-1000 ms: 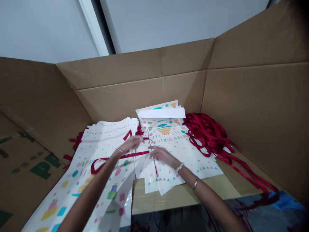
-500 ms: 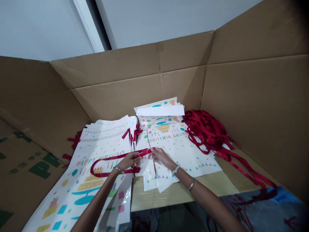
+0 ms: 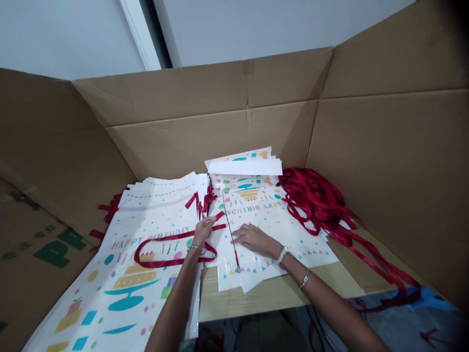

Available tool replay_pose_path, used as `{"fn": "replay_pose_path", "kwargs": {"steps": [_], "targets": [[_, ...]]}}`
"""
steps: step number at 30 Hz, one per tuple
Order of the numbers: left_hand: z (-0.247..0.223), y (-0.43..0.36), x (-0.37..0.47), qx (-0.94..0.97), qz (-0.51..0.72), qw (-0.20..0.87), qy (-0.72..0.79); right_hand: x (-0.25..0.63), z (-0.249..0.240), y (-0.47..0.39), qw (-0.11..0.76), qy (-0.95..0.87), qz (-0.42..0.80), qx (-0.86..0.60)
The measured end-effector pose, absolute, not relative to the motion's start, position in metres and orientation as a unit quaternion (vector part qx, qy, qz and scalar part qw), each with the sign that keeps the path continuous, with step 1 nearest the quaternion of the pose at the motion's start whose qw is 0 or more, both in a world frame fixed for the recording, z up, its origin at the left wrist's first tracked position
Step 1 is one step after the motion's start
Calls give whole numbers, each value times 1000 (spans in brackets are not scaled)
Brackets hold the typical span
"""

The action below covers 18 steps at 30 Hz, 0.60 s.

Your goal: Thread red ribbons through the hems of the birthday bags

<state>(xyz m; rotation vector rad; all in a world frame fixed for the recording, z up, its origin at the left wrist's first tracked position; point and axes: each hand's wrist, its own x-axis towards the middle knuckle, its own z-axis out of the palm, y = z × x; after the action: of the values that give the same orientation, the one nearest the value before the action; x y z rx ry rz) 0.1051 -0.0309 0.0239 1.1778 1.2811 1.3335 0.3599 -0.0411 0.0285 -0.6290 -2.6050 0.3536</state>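
My left hand (image 3: 203, 233) is closed in a pinch on a dark red ribbon (image 3: 157, 265), near its upper end. The rest of the ribbon loops over a printed "Happy Birthday" bag (image 3: 146, 220) on the left stack. My right hand (image 3: 254, 239) lies over another printed bag (image 3: 271, 222) with its fingers stretched out. Its fingertips are beside a thin dark wire-like tool (image 3: 227, 217) with a red lower part, lying along the bag's left side. Whether they touch the tool I cannot tell.
A heap of red ribbons (image 3: 315, 195) lies at the right, some trailing over the table edge. Tall cardboard walls (image 3: 183, 142) stand at the back and both sides. A white folded strip (image 3: 245, 167) crosses the bags at the back. Short ribbon ends stick out of the left stack.
My right hand has let go of the ribbon and moved right and slightly down, its fingers now beside the thin tool. My left hand still holds the ribbon, slightly higher, its end pointing up.
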Motion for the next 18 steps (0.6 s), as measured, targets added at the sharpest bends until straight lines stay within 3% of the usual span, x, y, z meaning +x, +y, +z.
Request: {"fn": "replay_pose_path", "kwargs": {"steps": [5,9,12,18], "targets": [[15,-29,91,461,578,456,495,353,21,-33,171,-973,32,-150],[12,-27,86,432,588,498,470,347,28,-21,170,-978,68,-98],[12,-27,85,406,590,528,458,338,63,-18,272,-950,118,-98],[10,-31,82,403,596,508,473,336,199,-29,587,-752,212,-210]]}}
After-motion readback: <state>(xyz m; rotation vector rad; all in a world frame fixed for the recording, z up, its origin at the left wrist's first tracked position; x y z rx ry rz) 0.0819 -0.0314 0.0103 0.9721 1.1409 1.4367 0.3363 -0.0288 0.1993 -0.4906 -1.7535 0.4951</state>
